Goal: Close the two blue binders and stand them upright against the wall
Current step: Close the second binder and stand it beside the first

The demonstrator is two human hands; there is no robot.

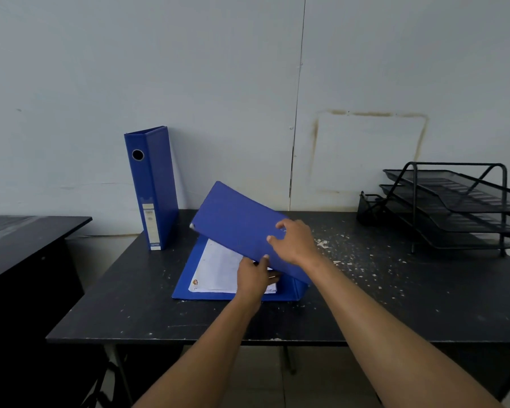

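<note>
Resting flat on the raised front cover of the open blue binder, the right hand has its fingers spread and lying on the outer face near the spine side; palm down, not gripping an edge. Cover tilted, partway between open and shut, its far corner pointing up toward the wall.

Left hand sits under that cover's lower edge, thumb up against the edge, fingers loosely curled over the white papers filed inside; whether it pinches the sheets or merely presses them, cannot tell.

Binder's back cover lies flat on the black table, mid-table, near the front edge.

Second blue binder closed, standing upright at the table's back left, against the wall, spine with finger hole facing out.

Black mesh letter tray, three tiers, far right, well apart from both binders.
</note>
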